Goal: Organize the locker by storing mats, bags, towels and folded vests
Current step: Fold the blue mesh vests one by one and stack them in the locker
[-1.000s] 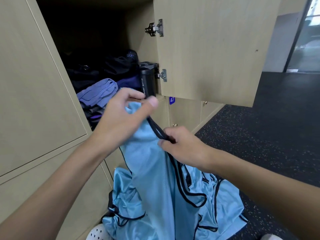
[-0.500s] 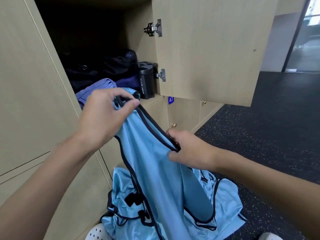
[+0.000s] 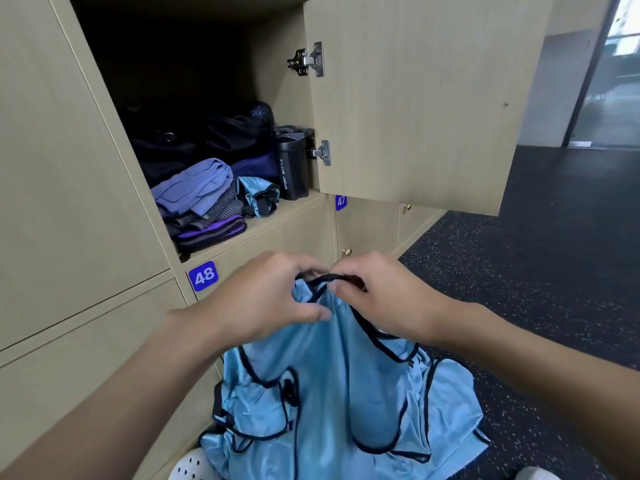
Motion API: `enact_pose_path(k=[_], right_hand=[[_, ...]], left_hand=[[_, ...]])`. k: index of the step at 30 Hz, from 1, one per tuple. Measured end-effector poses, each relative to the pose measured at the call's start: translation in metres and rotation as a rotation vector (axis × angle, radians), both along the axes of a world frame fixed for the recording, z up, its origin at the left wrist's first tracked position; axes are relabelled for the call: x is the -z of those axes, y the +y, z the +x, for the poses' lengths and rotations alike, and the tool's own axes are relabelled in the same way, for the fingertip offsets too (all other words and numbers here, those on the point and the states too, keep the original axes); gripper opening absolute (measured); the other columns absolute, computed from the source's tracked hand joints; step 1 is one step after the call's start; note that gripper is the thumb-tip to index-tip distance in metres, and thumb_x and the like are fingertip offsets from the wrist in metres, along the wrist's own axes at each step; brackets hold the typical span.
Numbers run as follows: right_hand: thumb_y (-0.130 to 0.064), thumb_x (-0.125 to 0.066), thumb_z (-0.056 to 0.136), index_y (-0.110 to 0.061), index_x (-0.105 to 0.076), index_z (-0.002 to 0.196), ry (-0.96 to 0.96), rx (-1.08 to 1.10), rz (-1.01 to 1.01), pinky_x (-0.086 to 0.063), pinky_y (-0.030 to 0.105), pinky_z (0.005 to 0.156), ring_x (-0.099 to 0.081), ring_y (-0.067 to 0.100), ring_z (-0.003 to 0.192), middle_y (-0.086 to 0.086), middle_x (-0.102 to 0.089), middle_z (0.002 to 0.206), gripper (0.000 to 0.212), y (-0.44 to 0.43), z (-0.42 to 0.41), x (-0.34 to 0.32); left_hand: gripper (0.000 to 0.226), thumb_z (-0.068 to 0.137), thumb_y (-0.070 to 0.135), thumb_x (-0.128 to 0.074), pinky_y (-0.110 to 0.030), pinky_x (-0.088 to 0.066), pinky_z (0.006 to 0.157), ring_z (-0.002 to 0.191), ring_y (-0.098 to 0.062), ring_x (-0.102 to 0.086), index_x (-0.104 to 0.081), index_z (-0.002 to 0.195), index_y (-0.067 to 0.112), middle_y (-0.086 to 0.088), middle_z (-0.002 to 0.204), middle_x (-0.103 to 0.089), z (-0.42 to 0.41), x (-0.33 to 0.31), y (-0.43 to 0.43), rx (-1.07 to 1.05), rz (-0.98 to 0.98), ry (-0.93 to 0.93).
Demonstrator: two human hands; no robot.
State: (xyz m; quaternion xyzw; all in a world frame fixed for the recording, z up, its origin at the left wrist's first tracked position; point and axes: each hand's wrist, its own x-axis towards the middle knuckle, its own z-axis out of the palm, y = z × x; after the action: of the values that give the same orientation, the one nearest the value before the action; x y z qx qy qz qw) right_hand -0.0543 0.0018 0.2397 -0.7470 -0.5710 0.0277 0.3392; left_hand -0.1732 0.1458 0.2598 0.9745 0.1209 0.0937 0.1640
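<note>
A light blue vest (image 3: pixel 332 386) with black trim hangs in front of me, below the open locker (image 3: pixel 270 220). My left hand (image 3: pixel 266 299) and my right hand (image 3: pixel 377 292) both pinch its black top edge, close together. More blue vests (image 3: pixel 446 417) lie bunched beneath it. Inside the locker, a folded blue vest (image 3: pixel 256 199) lies on the shelf beside a stack of folded purple and grey towels (image 3: pixel 197 199). Dark bags (image 3: pixel 207 140) sit at the back.
A black sport bottle (image 3: pixel 292 168) stands at the locker's right front corner. The open door (image 3: pixel 422 98) juts out at upper right. Closed lockers with blue number tags (image 3: pixel 203 276) fill the left and below. Dark speckled floor (image 3: pixel 519 271) lies to the right.
Both hands have dropped from in front of the locker opening and come together on the vest's top edge. The shelf's contents are now uncovered.
</note>
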Motion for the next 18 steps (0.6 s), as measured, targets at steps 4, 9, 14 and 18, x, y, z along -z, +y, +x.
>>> enact_pose_path(k=[4, 9, 14, 18], right_hand=[[-0.013, -0.054, 0.097, -0.004, -0.058, 0.079, 0.029, 0.031, -0.006, -0.035, 0.015, 0.054, -0.045, 0.001, 0.054, -0.006, -0.045, 0.059, 0.021, -0.002, 0.004, 0.000], [-0.024, -0.071, 0.084, -0.023, -0.055, 0.115, 0.186, 0.028, -0.168, -0.053, 0.035, 0.083, -0.063, 0.013, 0.088, -0.003, -0.064, 0.099, 0.035, -0.005, 0.008, 0.015], [-0.042, -0.076, 0.081, -0.029, -0.038, 0.131, 0.293, 0.038, -0.156, -0.045, 0.020, 0.082, -0.053, 0.006, 0.092, -0.008, -0.050, 0.108, 0.064, -0.003, 0.000, 0.021], [-0.027, -0.076, 0.083, -0.020, -0.041, 0.114, 0.281, 0.078, -0.067, -0.044, 0.021, 0.069, -0.051, 0.011, 0.080, 0.001, -0.056, 0.096, 0.047, 0.002, -0.006, 0.023]], left_hand=[[0.013, 0.085, 0.037, -0.073, -0.036, -0.053, 0.070, 0.072, -0.010, -0.065, -0.068, 0.073, 0.039, 0.010, 0.075, -0.071, 0.002, -0.005, 0.006, -0.033, 0.020, -0.107], [0.012, 0.086, 0.031, -0.071, -0.014, -0.045, 0.066, 0.073, 0.003, -0.063, -0.070, 0.075, 0.034, 0.016, 0.077, -0.070, -0.002, -0.024, 0.011, -0.048, -0.057, -0.392], [0.017, 0.088, 0.032, -0.071, -0.011, -0.042, 0.062, 0.071, 0.000, -0.061, -0.066, 0.072, 0.035, 0.015, 0.079, -0.069, -0.005, -0.033, 0.015, -0.102, -0.090, -0.490], [0.015, 0.088, 0.027, -0.072, -0.006, -0.040, 0.059, 0.065, 0.006, -0.058, -0.068, 0.075, 0.030, 0.016, 0.075, -0.067, -0.004, -0.035, 0.010, -0.088, -0.121, -0.512]])
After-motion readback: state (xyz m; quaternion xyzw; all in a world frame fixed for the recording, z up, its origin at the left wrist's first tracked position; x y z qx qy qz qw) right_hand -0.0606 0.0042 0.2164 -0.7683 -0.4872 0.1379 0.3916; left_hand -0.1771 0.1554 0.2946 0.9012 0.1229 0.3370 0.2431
